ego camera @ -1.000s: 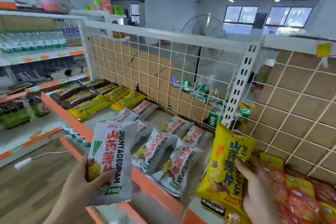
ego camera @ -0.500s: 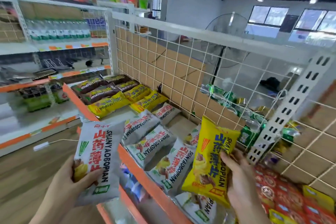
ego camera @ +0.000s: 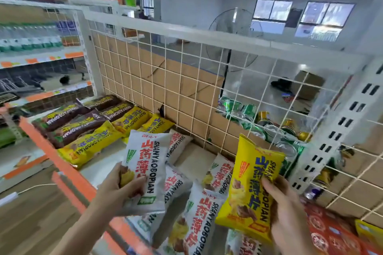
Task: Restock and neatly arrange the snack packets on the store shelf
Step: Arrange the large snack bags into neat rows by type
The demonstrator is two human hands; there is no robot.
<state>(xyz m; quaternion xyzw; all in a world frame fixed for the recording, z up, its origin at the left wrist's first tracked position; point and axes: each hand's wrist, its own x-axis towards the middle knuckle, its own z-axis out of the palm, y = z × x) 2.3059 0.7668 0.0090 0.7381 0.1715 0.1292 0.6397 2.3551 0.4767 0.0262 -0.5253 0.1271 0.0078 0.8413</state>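
left hand (ego camera: 121, 189) gripping white snack packet (ego camera: 146, 170), right hand (ego camera: 287, 211) gripping yellow packet (ego camera: 251, 188)

Glossy plastic snack packets (ego camera: 145, 172) — white-painted metal wire grid (ego camera: 186, 80), brown cardboard (ego camera: 165, 89) behind.

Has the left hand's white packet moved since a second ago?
Yes: the white packet crossed the orange shelf edge inward, toward the wire grid.

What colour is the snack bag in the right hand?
Yellow, with blue and black lettering: the snack packet held by the right hand, head view.
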